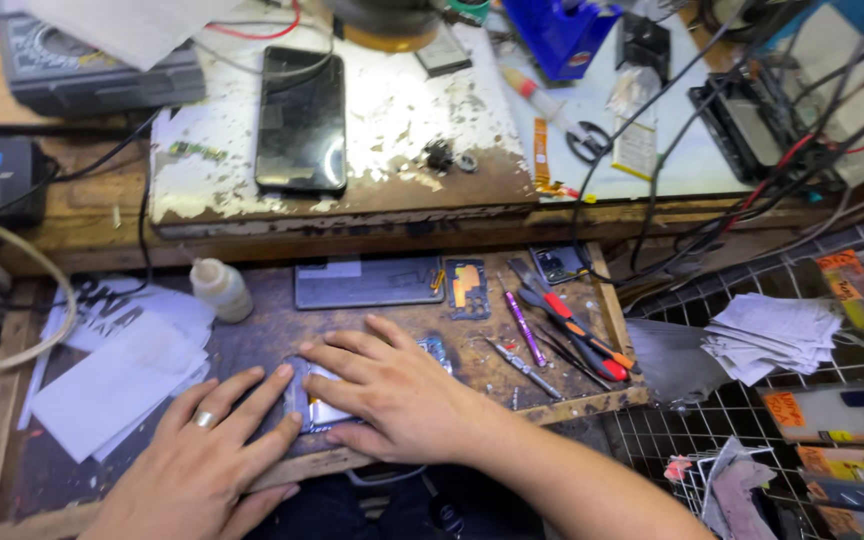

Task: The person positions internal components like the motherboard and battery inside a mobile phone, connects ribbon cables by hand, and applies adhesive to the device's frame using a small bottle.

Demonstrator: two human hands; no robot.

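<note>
Pressing stage, lower centre: right hand (392,385) flat, fingers spread over phone (317,405), left hand (207,455) splayed alongside steadying; next likely calls for even, firm pressure.

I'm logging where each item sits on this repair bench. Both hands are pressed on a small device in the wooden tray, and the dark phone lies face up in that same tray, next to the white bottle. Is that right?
Not quite. The head view shows the dark phone lying on the worn white board above, outside the wooden tray. The rest holds: the left hand and right hand press on the small device in the tray, where the white bottle stands.
</note>
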